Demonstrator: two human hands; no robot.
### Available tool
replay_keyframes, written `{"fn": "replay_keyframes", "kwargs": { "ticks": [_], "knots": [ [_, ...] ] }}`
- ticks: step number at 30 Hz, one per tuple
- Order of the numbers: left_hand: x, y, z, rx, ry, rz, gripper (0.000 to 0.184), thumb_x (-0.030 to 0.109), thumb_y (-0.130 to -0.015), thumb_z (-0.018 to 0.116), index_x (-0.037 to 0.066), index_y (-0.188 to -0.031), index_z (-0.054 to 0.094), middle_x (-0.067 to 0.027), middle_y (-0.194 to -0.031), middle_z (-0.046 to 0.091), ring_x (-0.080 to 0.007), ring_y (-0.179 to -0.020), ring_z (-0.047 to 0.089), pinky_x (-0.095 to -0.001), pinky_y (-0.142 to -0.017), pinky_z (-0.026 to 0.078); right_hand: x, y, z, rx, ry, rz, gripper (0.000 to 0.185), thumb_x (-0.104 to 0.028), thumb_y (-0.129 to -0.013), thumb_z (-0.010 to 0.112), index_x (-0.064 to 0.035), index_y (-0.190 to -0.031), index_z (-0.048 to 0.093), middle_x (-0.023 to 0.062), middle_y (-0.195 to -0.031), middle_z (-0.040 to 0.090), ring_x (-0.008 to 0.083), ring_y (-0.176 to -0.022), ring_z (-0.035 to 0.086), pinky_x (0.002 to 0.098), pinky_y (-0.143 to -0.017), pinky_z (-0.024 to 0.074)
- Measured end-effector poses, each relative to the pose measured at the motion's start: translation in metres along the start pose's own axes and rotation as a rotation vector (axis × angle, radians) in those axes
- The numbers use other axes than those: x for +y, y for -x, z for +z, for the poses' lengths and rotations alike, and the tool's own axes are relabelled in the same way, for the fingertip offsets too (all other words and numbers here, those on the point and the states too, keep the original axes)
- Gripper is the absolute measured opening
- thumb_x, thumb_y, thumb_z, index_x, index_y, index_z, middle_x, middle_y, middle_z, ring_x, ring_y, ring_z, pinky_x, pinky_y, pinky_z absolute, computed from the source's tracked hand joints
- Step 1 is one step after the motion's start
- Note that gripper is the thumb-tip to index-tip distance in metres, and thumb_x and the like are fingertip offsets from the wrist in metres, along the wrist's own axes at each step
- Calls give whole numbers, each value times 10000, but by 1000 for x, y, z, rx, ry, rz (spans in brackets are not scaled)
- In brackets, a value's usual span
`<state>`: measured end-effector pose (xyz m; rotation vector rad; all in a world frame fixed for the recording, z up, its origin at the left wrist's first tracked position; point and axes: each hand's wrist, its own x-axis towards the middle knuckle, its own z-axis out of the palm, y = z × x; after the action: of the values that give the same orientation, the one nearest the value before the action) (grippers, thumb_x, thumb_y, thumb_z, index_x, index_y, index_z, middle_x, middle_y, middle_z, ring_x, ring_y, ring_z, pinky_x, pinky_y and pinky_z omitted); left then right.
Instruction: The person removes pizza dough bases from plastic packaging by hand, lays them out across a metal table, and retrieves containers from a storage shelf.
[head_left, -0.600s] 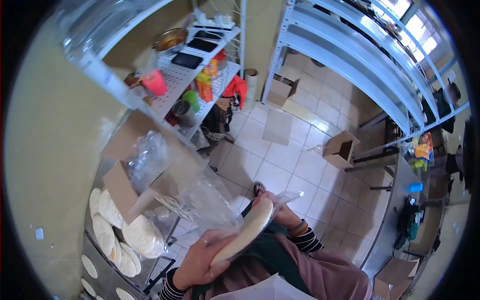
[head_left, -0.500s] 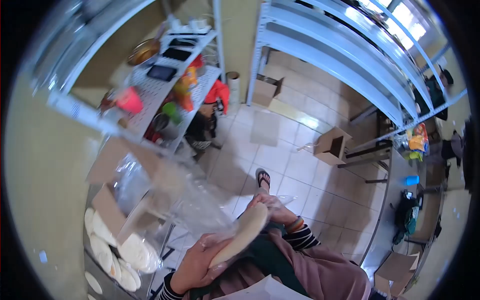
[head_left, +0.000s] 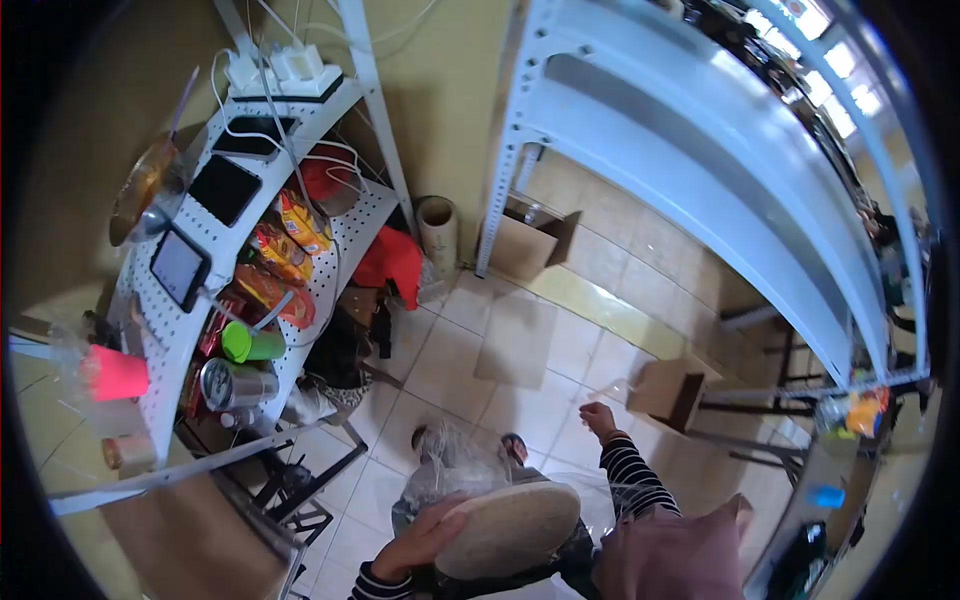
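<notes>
My left hand (head_left: pixel 428 537) grips a pale, flat round of bread (head_left: pixel 515 530) by its left edge, in front of my body. The bread looks thick and tilted, its broad face towards me. Crumpled clear plastic (head_left: pixel 460 465) lies against its far side; whether my fingers also hold the plastic is hidden. Out to the right, apart from the bread, my right hand (head_left: pixel 598 420) hangs over the floor with its fingers curled in. Nothing shows in it.
A perforated shelf (head_left: pixel 155 345) at left carries phones, a pink cup (head_left: pixel 118 372), a green-lidded container (head_left: pixel 250 343) and snack packets. Cardboard boxes (head_left: pixel 668 392) stand on the tiled floor. A tall metal rack (head_left: pixel 690 190) spans the right, and a stool (head_left: pixel 310 480) stands lower left.
My right hand has left the bread and moved out to the right. The bread has turned to show its broad face. The view has shifted forward, away from the table of breads.
</notes>
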<state>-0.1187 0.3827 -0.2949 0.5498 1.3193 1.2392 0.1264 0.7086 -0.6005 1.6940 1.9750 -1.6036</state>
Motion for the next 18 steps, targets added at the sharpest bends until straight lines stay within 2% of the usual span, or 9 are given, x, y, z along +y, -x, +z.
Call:
{"fn": "replay_keyframes", "kwargs": {
  "ticks": [2,6,8,9,12,15,16,17,18],
  "knots": [
    [-97,-55,-35,146,-74,-176,400,256,-900,429,-52,-1151,480,-171,-1155,507,-229,-1077,465,-320,-929,334,38,-76,24,50,25,58,249,-133,-711,611,-6,-924,629,53,-706,592,135,-575,527,276,-441,415],
    [-169,-158,-105,217,152,-128,429,300,-908,411,-50,-1141,494,-142,-1086,568,-191,-1018,507,-294,-907,354,102,-203,75,8,85,241,419,-229,-667,717,11,-989,598,109,-832,612,230,-697,571,371,-572,473],
    [-191,-187,-135,274,142,-165,425,295,-908,411,-49,-1145,490,-136,-1090,565,-184,-1018,503,-287,-905,354,121,-255,105,151,90,334,667,-313,-630,765,46,-1125,500,190,-1041,565,304,-949,550,417,-774,465],
    [-199,-196,-147,318,130,-196,422,289,-908,411,-49,-1149,487,-130,-1094,561,-178,-1018,499,-281,-903,353,117,-271,110,76,99,351,884,-388,-596,777,84,-1223,370,255,-1206,449,335,-1138,439,400,-911,403],
    [-216,-208,-169,447,47,-122,424,268,-910,407,-45,-1193,440,-126,-1139,529,-180,-1040,479,-278,-911,342,100,-300,142,220,273,403,998,-481,-510,796,107,-1204,384,260,-1229,433,357,-1119,456,388,-912,408],
    [-230,-207,-177,618,43,-84,427,258,-912,401,-43,-1215,417,-132,-1165,508,-187,-1061,465,-284,-920,335,109,-326,168,33,439,243,1037,-540,-511,763,85,-1224,341,266,-1211,423,359,-1094,464,408,-910,407],
    [-232,-204,-177,702,96,-69,429,254,-913,398,-42,-1223,409,-135,-1175,500,-190,-1070,458,-285,-923,332,103,-322,184,213,621,293,1035,-511,-479,793,76,-1212,359,221,-1139,495,326,-1046,508,393,-875,437],
    [-233,-202,-174,717,96,-52,429,254,-913,398,-42,-1223,409,-135,-1175,500,-190,-1070,458,-285,-923,332,79,-306,187,380,536,466,924,-487,-451,817,53,-1110,459,187,-1056,546,327,-984,548,375,-841,461],
    [-232,-200,-172,743,61,-36,432,256,-914,395,-42,-1227,404,-137,-1175,499,-192,-1074,456,-286,-928,328,76,-313,186,364,559,434,833,-445,-473,821,42,-1057,480,179,-1017,561,313,-945,564,361,-819,468]
  ]
}}
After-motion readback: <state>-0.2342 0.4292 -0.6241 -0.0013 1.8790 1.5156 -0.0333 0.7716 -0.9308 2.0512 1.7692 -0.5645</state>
